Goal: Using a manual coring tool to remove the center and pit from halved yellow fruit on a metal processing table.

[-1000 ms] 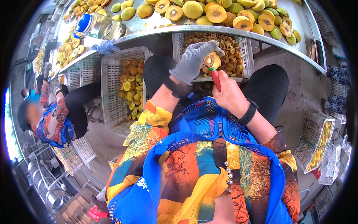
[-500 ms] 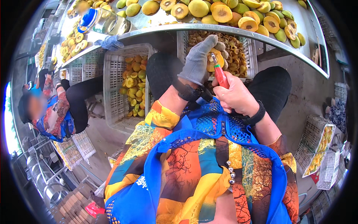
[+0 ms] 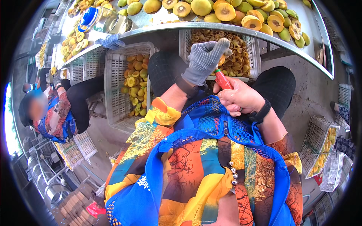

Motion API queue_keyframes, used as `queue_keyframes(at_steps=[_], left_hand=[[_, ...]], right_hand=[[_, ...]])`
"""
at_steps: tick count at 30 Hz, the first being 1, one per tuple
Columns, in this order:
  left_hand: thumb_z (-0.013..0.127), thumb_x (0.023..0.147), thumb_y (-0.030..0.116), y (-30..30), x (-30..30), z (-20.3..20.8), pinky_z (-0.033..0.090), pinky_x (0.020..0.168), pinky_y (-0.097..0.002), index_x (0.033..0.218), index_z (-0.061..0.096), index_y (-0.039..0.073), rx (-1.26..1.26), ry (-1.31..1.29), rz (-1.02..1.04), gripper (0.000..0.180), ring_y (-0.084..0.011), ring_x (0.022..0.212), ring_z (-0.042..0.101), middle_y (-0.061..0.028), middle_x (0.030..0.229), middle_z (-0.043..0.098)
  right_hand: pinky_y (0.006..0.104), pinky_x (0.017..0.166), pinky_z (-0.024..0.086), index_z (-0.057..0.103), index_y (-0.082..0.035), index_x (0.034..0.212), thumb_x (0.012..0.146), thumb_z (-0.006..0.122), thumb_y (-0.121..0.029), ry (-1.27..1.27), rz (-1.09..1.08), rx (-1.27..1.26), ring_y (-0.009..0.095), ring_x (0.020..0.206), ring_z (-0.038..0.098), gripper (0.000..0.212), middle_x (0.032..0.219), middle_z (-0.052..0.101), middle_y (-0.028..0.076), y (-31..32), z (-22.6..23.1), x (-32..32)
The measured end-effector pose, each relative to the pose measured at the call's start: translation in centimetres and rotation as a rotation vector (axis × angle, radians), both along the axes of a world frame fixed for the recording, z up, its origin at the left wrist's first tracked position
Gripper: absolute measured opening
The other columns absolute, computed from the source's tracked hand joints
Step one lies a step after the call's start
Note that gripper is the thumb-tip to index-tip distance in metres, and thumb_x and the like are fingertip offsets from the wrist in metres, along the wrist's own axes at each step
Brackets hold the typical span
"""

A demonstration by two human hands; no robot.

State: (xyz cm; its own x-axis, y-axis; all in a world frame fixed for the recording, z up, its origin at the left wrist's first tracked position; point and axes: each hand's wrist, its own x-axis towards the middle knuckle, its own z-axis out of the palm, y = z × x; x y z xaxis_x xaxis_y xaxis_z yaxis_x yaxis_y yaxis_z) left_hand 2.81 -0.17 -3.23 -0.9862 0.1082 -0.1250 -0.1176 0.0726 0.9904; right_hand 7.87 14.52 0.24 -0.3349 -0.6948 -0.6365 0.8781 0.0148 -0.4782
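My left hand (image 3: 205, 62), in a grey knit glove, is closed around a yellow peach half (image 3: 222, 60). Most of that fruit is hidden by the glove; only an orange sliver shows. Bare of any glove, my right hand (image 3: 241, 97) grips a small pitting tool by its red handle (image 3: 223, 80). The tool's tip meets the fruit behind the gloved fingers and cannot be made out. Both hands are above my lap, in front of a white crate (image 3: 257, 56) holding brownish-orange scraps (image 3: 237, 67).
A metal table (image 3: 158, 27) ahead bears halved peaches (image 3: 225, 12), a clear jar with a blue lid (image 3: 109, 19) and a grey glove (image 3: 110, 42). Left of my knee stands a white crate (image 3: 113, 88) of peach halves (image 3: 135, 84). A co-worker (image 3: 56, 105) sits further left.
My left hand has turned over the peach half, whose cut face was in view before. The tool's metal shaft is now hidden. My right hand has shifted slightly down.
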Motion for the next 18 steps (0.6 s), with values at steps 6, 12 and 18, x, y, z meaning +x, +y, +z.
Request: queue_keyframes(at_steps=[6,12,18], left_hand=[[0.039,0.089,0.052,0.3,-1.1,-1.3,0.048,0.052,-0.0334,0.086,0.058,0.004,0.879,-0.504,0.265,0.052,-0.0270,0.061,0.060,-0.0129,0.074,0.061],[0.047,0.088,0.047,-10.8,1.1,0.6,0.048,0.052,-0.0321,0.088,0.060,0.008,0.530,-0.259,0.635,0.041,-0.0225,0.063,0.061,-0.0087,0.076,0.062],[0.066,0.079,0.027,-21.7,2.4,-0.3,0.047,0.068,-0.0287,0.099,0.063,0.003,-1.363,0.343,0.506,0.032,-0.0199,0.074,0.063,-0.0100,0.085,0.065]], right_hand=[[0.0207,0.029,0.027,0.044,-0.008,0.101,0.085,0.050,-0.006,-0.068,-0.127,-0.420,0.003,0.034,0.028,0.016,0.055,0.033,-0.003,0.2,-2.6,-0.9],[0.0232,0.031,0.030,0.045,-0.007,0.098,0.082,0.056,-0.010,0.180,-0.144,0.157,0.007,0.035,0.035,0.020,0.057,0.041,-0.001,1.1,-2.5,-2.2],[0.0349,0.041,0.044,0.048,0.000,0.087,0.074,0.062,-0.018,0.706,0.062,0.812,0.027,0.046,0.057,0.026,0.060,0.054,0.018,1.4,-6.4,-2.2]])
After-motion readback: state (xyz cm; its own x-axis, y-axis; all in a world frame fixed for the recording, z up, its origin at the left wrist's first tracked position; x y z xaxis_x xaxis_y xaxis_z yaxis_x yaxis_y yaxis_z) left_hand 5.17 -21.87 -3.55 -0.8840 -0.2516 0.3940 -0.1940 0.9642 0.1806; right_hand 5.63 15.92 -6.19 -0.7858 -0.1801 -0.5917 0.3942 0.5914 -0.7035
